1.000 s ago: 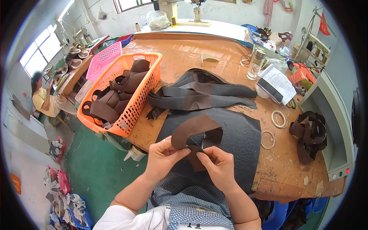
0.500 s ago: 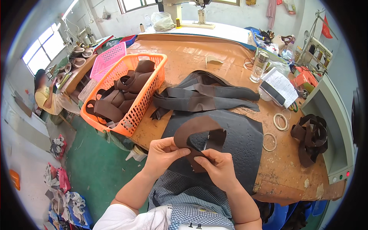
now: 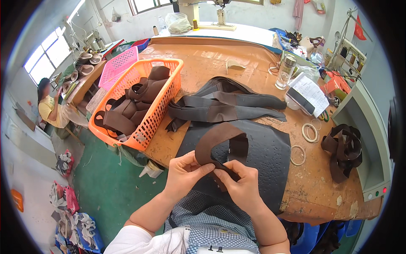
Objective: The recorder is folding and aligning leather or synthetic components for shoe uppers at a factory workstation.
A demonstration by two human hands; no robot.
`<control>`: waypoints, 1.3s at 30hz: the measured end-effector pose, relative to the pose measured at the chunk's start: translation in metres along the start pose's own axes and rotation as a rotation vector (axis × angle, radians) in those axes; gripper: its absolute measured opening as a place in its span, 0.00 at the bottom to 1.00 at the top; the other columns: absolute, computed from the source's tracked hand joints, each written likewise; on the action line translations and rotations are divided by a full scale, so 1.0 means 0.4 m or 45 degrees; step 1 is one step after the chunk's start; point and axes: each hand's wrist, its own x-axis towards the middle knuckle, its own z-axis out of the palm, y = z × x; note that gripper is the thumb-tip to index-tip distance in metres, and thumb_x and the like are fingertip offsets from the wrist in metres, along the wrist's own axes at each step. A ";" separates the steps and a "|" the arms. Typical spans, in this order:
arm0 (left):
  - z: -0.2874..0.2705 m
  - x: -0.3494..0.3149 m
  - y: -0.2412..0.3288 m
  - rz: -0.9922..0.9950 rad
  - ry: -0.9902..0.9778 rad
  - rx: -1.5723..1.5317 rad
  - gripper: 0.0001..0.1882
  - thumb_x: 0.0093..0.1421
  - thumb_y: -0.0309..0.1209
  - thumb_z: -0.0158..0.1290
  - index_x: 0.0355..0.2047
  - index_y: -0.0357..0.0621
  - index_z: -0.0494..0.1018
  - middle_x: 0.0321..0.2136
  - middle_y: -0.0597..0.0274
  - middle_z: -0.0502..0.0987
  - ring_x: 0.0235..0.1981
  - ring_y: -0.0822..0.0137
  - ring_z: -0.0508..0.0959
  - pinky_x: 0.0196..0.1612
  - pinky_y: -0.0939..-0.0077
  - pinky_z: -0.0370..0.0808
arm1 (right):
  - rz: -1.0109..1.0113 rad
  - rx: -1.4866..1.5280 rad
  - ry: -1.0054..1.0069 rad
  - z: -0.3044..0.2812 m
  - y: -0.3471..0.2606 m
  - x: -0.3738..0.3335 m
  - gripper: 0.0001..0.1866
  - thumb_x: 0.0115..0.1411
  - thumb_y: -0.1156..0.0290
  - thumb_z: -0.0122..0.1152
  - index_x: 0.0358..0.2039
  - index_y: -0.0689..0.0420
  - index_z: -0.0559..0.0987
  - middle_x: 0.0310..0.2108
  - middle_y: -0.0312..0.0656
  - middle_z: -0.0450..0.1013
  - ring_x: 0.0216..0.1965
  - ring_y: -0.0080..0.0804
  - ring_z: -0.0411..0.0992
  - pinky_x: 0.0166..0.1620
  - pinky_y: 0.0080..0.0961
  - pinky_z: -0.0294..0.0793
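A dark brown strip (image 3: 220,134), bent into a loop, is held up in front of me over a black perforated mat (image 3: 266,165). My left hand (image 3: 185,172) pinches the loop's near left side between thumb and fingers. Close beside it, my right hand (image 3: 240,180) pinches the near right side, where the strip's layers come together and a short end hangs down. The thumbs almost touch. Beyond the mat lies a bundle of long dark strips (image 3: 224,111), black with brown sections.
An orange basket (image 3: 163,108) full of brown loops stands at the left, by a pink basket (image 3: 122,63). At the right are cream rings (image 3: 298,155), a pile of brown loops (image 3: 341,148), a glass bottle (image 3: 286,72) and a grey frame (image 3: 368,144). Another person (image 3: 50,106) sits far left.
My right thumb and fingers have folded the strip's near part over, closer to my left thumb. The loop has shifted slightly, and its hanging end shows less.
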 end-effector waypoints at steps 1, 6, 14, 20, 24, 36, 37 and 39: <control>0.003 0.001 0.002 0.055 0.001 0.030 0.11 0.57 0.17 0.60 0.41 0.32 0.78 0.37 0.62 0.80 0.38 0.74 0.79 0.44 0.80 0.77 | 0.000 0.003 -0.001 -0.003 0.000 0.001 0.05 0.60 0.77 0.63 0.31 0.66 0.79 0.22 0.39 0.79 0.22 0.18 0.75 0.25 0.15 0.72; -0.018 0.010 0.006 0.061 0.008 -0.012 0.11 0.54 0.15 0.60 0.39 0.32 0.78 0.37 0.61 0.81 0.38 0.73 0.80 0.44 0.79 0.78 | 0.031 -0.008 0.019 -0.002 0.001 -0.004 0.06 0.61 0.76 0.62 0.29 0.66 0.80 0.20 0.38 0.78 0.21 0.17 0.74 0.24 0.14 0.71; -0.041 0.018 -0.002 -0.020 0.079 0.008 0.09 0.54 0.18 0.62 0.36 0.33 0.78 0.31 0.58 0.82 0.30 0.73 0.81 0.39 0.78 0.81 | -0.009 -0.044 0.051 -0.002 0.014 -0.014 0.06 0.61 0.76 0.62 0.30 0.66 0.81 0.20 0.37 0.77 0.21 0.17 0.73 0.24 0.15 0.69; -0.036 0.016 -0.001 -0.032 0.145 0.022 0.08 0.54 0.20 0.64 0.34 0.33 0.78 0.29 0.59 0.82 0.29 0.73 0.81 0.37 0.79 0.80 | -0.023 -0.090 0.042 0.004 0.006 -0.016 0.06 0.60 0.75 0.64 0.31 0.66 0.81 0.20 0.38 0.77 0.21 0.17 0.73 0.24 0.15 0.69; -0.029 0.008 -0.004 -0.064 0.118 0.034 0.07 0.54 0.20 0.64 0.33 0.34 0.79 0.28 0.61 0.82 0.29 0.74 0.81 0.36 0.81 0.79 | -0.250 -0.236 0.126 0.016 -0.009 0.012 0.06 0.57 0.75 0.67 0.31 0.66 0.81 0.20 0.39 0.77 0.21 0.17 0.73 0.24 0.15 0.69; -0.025 0.016 -0.009 -0.052 0.094 0.007 0.08 0.55 0.20 0.62 0.35 0.35 0.78 0.29 0.61 0.82 0.29 0.74 0.81 0.38 0.80 0.80 | -0.062 -0.101 0.052 0.014 -0.008 0.016 0.05 0.57 0.76 0.67 0.29 0.65 0.80 0.21 0.41 0.79 0.21 0.19 0.75 0.24 0.16 0.71; -0.025 0.017 -0.010 -0.046 0.095 0.013 0.07 0.55 0.19 0.62 0.35 0.35 0.78 0.29 0.61 0.82 0.29 0.74 0.81 0.38 0.80 0.80 | -0.062 -0.100 0.051 0.014 -0.008 0.016 0.05 0.57 0.76 0.67 0.29 0.65 0.80 0.21 0.41 0.79 0.21 0.19 0.75 0.24 0.16 0.71; -0.026 0.017 -0.011 -0.055 0.104 0.015 0.07 0.55 0.19 0.62 0.35 0.35 0.78 0.29 0.60 0.82 0.29 0.74 0.81 0.38 0.79 0.80 | -0.087 -0.130 0.049 0.014 -0.008 0.016 0.05 0.57 0.76 0.66 0.29 0.65 0.80 0.20 0.41 0.79 0.21 0.19 0.75 0.24 0.16 0.71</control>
